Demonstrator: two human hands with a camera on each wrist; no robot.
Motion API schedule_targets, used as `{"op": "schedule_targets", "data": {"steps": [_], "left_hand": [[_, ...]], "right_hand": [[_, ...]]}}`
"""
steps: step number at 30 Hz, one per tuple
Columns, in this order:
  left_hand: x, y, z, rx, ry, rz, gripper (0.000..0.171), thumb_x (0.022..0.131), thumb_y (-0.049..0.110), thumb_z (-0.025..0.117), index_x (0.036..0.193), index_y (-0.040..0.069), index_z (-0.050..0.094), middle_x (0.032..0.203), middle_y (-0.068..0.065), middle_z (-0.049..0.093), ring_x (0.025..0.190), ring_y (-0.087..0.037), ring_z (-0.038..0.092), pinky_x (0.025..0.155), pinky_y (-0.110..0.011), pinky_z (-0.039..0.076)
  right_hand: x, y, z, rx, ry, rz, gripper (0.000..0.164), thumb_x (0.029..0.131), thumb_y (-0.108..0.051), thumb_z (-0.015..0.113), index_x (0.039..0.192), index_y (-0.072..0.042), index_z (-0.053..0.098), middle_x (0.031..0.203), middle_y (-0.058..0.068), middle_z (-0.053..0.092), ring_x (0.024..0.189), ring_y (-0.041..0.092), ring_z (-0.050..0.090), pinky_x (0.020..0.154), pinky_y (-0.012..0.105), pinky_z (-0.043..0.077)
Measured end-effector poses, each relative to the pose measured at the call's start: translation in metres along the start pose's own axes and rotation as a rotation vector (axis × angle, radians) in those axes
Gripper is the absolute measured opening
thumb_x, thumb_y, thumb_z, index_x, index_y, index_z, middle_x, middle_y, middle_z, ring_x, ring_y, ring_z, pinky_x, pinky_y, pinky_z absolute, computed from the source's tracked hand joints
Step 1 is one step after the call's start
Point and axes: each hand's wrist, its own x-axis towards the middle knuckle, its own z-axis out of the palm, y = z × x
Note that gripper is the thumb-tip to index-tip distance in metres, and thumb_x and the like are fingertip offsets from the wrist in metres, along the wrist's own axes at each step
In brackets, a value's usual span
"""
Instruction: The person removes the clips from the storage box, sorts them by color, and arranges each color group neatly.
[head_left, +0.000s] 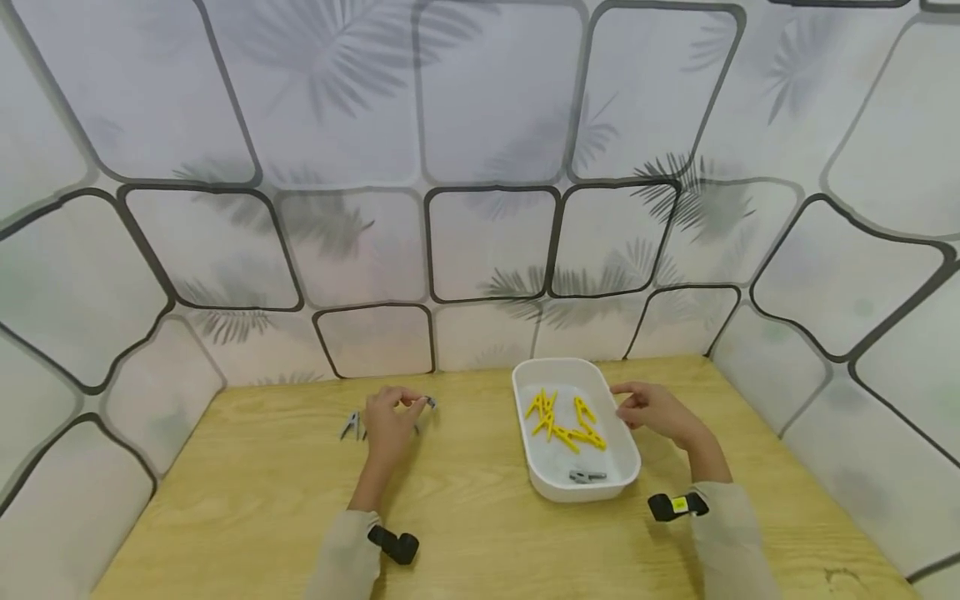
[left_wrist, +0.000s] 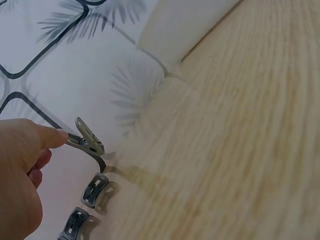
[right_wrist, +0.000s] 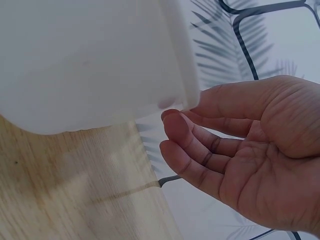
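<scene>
My left hand pinches a grey clothespin by one end between thumb and finger. It is held up off the wooden table, over more grey clothespins standing in a row, some partly hidden by the hand in the head view. On the right, a white plastic tub holds several yellow clothespins and a grey clothespin near its front end. My right hand grips the tub's right rim, one fingertip showing faintly through the wall and the other fingers curled outside.
The wooden table ends at a patterned wall covering behind the tub and clothespins. The same covering rises along the left and right sides. Black wrist cameras sit on both sleeves.
</scene>
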Motion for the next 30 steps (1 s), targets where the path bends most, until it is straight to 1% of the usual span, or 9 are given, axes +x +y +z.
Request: {"op": "schedule_targets", "data": {"steps": [3,7,10,13,15,18,22,25,30], "left_hand": [[-0.001,0.000,0.002,0.038,-0.009,-0.012,0.006,0.083,0.009,0.082,0.084,0.006,0.077,0.081,-0.013,0.066,0.083,-0.032,0.053,0.089,-0.050,0.031],[-0.004,0.003,-0.001,0.078,-0.035,-0.045,0.007,0.084,0.010,0.082,0.084,0.006,0.077,0.083,-0.013,0.065,0.086,-0.032,0.051,0.091,-0.057,0.031],[-0.004,0.006,-0.004,0.123,-0.071,-0.060,0.007,0.084,0.012,0.082,0.084,0.007,0.077,0.084,-0.012,0.065,0.087,-0.032,0.053,0.093,-0.061,0.032],[-0.004,0.009,-0.008,0.170,-0.112,-0.068,0.007,0.085,0.014,0.082,0.084,0.008,0.077,0.086,-0.012,0.066,0.090,-0.034,0.055,0.094,-0.064,0.034],[-0.004,0.009,-0.011,0.207,-0.125,-0.072,0.007,0.085,0.014,0.081,0.083,0.008,0.077,0.087,-0.012,0.067,0.091,-0.035,0.057,0.095,-0.066,0.035],[-0.003,0.010,-0.014,0.250,-0.139,-0.094,0.008,0.085,0.014,0.081,0.081,0.009,0.077,0.089,-0.012,0.069,0.095,-0.038,0.059,0.100,-0.070,0.035],[-0.005,0.009,-0.016,0.293,-0.166,-0.114,0.010,0.083,0.014,0.083,0.078,0.010,0.076,0.092,-0.013,0.070,0.097,-0.039,0.059,0.103,-0.072,0.033],[-0.007,0.008,-0.015,0.317,-0.187,-0.108,0.011,0.082,0.015,0.084,0.077,0.010,0.075,0.092,-0.013,0.070,0.097,-0.040,0.059,0.102,-0.072,0.032],[-0.008,0.009,-0.013,0.336,-0.225,-0.129,0.012,0.083,0.016,0.084,0.077,0.012,0.075,0.091,-0.010,0.068,0.100,-0.040,0.057,0.105,-0.073,0.030]], "right_hand": [[0.001,-0.001,-0.002,-0.007,0.002,-0.003,0.047,0.099,-0.005,0.061,0.140,0.014,0.048,0.098,0.018,0.069,0.085,0.014,0.065,0.079,0.039,0.059],[0.001,-0.003,0.000,0.009,-0.005,-0.001,0.048,0.098,-0.005,0.061,0.140,0.015,0.047,0.098,0.017,0.069,0.084,0.013,0.065,0.079,0.040,0.059],[0.000,-0.004,0.001,0.007,-0.008,-0.002,0.048,0.099,-0.005,0.060,0.140,0.015,0.046,0.098,0.018,0.069,0.085,0.014,0.065,0.079,0.040,0.059],[-0.001,-0.004,0.001,-0.002,0.006,0.004,0.048,0.099,-0.005,0.061,0.141,0.014,0.047,0.098,0.018,0.069,0.084,0.013,0.065,0.079,0.040,0.059],[0.000,-0.005,0.002,-0.006,0.008,0.003,0.047,0.099,-0.006,0.060,0.141,0.014,0.048,0.098,0.018,0.069,0.084,0.013,0.065,0.079,0.041,0.059],[0.000,-0.004,0.003,0.000,0.008,0.008,0.047,0.099,-0.006,0.060,0.141,0.013,0.048,0.097,0.017,0.069,0.084,0.013,0.065,0.080,0.041,0.060],[0.000,-0.003,0.004,0.011,-0.003,0.012,0.048,0.099,-0.005,0.060,0.141,0.014,0.047,0.097,0.016,0.069,0.085,0.015,0.065,0.081,0.043,0.059],[-0.001,-0.003,0.004,0.018,-0.008,0.010,0.049,0.099,-0.005,0.060,0.142,0.014,0.046,0.098,0.016,0.069,0.086,0.017,0.065,0.081,0.044,0.059],[-0.001,-0.003,0.002,0.006,-0.008,-0.003,0.049,0.100,-0.006,0.060,0.142,0.013,0.046,0.099,0.018,0.069,0.087,0.017,0.066,0.081,0.042,0.060]]}}
